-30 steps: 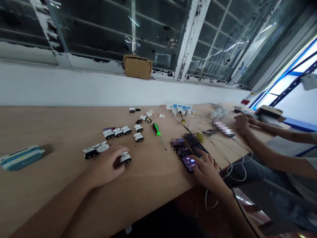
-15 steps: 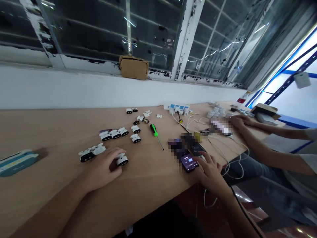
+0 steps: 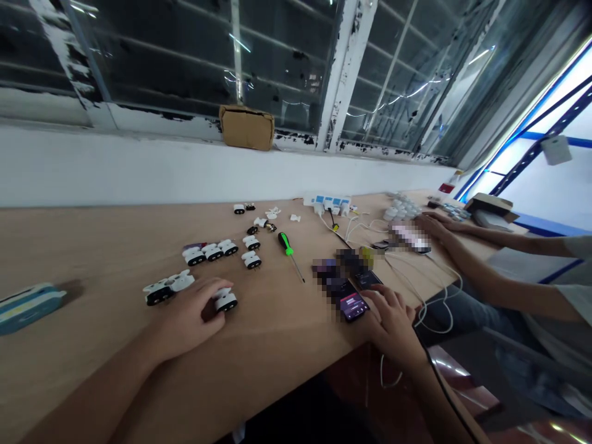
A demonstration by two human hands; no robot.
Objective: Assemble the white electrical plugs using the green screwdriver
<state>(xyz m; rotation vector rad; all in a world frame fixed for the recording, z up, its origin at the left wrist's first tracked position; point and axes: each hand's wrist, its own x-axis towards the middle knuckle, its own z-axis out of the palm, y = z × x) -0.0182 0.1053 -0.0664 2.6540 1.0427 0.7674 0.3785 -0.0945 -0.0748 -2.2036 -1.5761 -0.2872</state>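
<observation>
My left hand [image 3: 194,314] rests on the table with its thumb and fingers around a small white-and-black plug piece [image 3: 226,300]. Just beyond it lies a pair of similar pieces [image 3: 160,292]; more white-and-black pieces [image 3: 213,251] form a row further back. My right hand [image 3: 392,317] is at the right edge of a phone [image 3: 352,306] with a lit screen, its fingers spread and nothing visible in them. Between the hands, a green-and-black screwdriver [image 3: 286,244] points its tip towards me.
A power strip [image 3: 327,202] with white cables stands near the wall. A blue pack [image 3: 32,307] lies at far left. Another person's hands [image 3: 435,228] rest by a second phone at right, near clear round pieces [image 3: 402,206]. A cardboard box [image 3: 247,128] sits on the sill.
The phone screen now shows a red band. My right fingers have drawn slightly back from the screen to the phone's edge. The whole view has shifted a little; my left hand keeps its place.
</observation>
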